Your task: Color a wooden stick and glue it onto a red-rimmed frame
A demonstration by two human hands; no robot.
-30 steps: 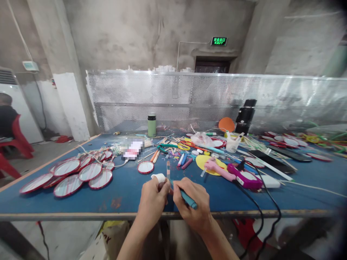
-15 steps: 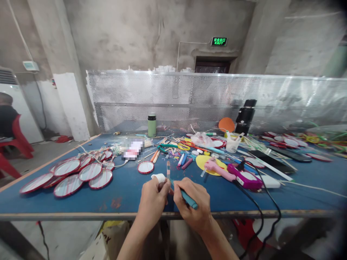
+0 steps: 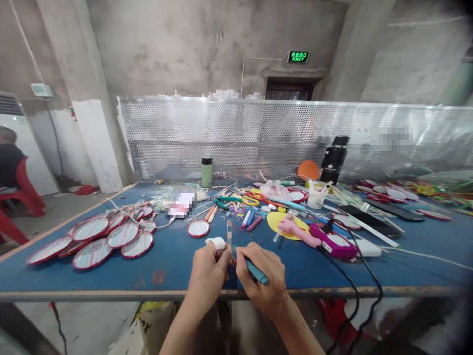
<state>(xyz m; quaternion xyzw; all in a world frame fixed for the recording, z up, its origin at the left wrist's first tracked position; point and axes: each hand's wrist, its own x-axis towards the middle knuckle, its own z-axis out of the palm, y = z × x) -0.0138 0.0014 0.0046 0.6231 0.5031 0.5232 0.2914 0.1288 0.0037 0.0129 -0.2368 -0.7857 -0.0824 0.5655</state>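
1. Right at the grip, our left hand [image 3: 207,271] has thumb and fingers pinched together, apparently on the wooden stick [image 3: 229,232]; a white wrap [image 3: 216,242] shows at one finger.
2. Over to our right hand [image 3: 263,276], curled pen-fashion and snug round a teal marker [image 3: 257,272]. The tip is hidden, so we cannot tell whether it touches the stick.
3. Doing this well, we judge, calls for a steady pinch close to where the marker works, light even strokes, and fingertips kept off any damp ink.
4. And the stick itself? It pokes out between our hands, just beside the left fingertips, its far end pointing away from us above the blue tabletop [image 3: 177,266]; its near part is covered by our fingers.
5. Moving outward, a small red-rimmed disc [image 3: 198,228] lies just beyond our left hand, with a pile of larger red-rimmed discs [image 3: 92,253] farther left.
6. Off to our right sits a yellow disc [image 3: 275,224], a purple device [image 3: 337,245] near it, while a green bottle [image 3: 207,172] stands upright at the back.
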